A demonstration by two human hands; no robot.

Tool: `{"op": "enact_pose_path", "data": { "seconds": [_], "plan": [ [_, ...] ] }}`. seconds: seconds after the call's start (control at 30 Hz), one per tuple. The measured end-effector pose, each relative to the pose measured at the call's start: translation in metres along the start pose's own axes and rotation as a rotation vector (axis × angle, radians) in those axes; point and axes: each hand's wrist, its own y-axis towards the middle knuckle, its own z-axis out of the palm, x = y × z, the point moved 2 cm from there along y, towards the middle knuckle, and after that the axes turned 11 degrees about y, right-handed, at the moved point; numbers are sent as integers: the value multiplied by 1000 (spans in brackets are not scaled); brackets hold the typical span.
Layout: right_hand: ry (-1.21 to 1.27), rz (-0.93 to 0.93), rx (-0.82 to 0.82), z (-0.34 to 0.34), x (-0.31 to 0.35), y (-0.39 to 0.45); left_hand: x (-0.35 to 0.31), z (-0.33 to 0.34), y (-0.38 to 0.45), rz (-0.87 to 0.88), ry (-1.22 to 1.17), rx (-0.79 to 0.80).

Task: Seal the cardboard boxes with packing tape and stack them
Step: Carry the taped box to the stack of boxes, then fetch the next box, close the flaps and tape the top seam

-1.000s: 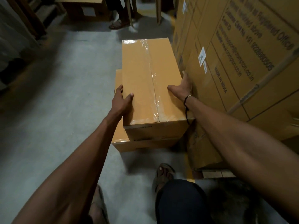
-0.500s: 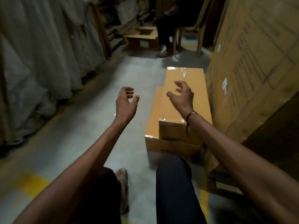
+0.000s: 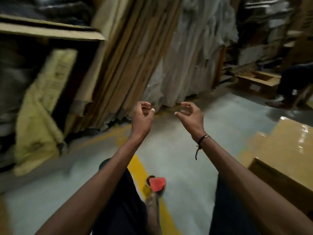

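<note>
Both hands up in mid-air, holding nothing. Left hand (image 3: 142, 118) and right hand (image 3: 190, 116) face each other, fingers loosely curled, not touching anything. Black cord bracelet (image 3: 200, 141) on the right wrist.

Landmark: yellow floor line (image 3: 140, 168).

Sealed cardboard boxes (image 3: 286, 150) sit on the floor well right of the line, at the frame edge, one stacked on another; glossy tape glare on the upper box top. Contents not visible, both closed. No readable print on them.

Tape dispenser (image 3: 156, 184) lies right on the line, between the person's legs: red part over a yellowish roll core. Blurred, detail unclear.

Open cardboard box (image 3: 259, 80) far beyond the line to the right, flaps up; inside too dark to tell. Another person's leg and shoe (image 3: 281, 102) just beside it.

Left of the line: a leaning stack of flat cardboard sheets (image 3: 128, 56), grey plastic-wrapped goods (image 3: 191, 48) next to them, and a yellowish printed sack (image 3: 44, 102) further left. Print on the sack smeared by motion blur, unreadable.

Floor (image 3: 177, 150) is grey concrete.
</note>
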Motion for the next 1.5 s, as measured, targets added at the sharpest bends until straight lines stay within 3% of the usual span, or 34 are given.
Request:
{"op": "enact_pose_path", "data": {
  "seconds": [0.27,0.53,1.03,1.27,1.5],
  "plan": [
    [10,-61,366,183,34,-59,77,-168,-30,-171,87,-273],
    [40,-44,616,323,42,-127,132,-285,-73,-285,130,-500],
    [209,88,1069,423,31,-244,172,-418,-207,-592,421,-735],
    [146,212,1221,476,-14,-314,245,-502,-280,-988,403,-713],
    [-27,317,1336,577,-74,-398,385,-581,-378,-1430,233,-774]
  ]
}}
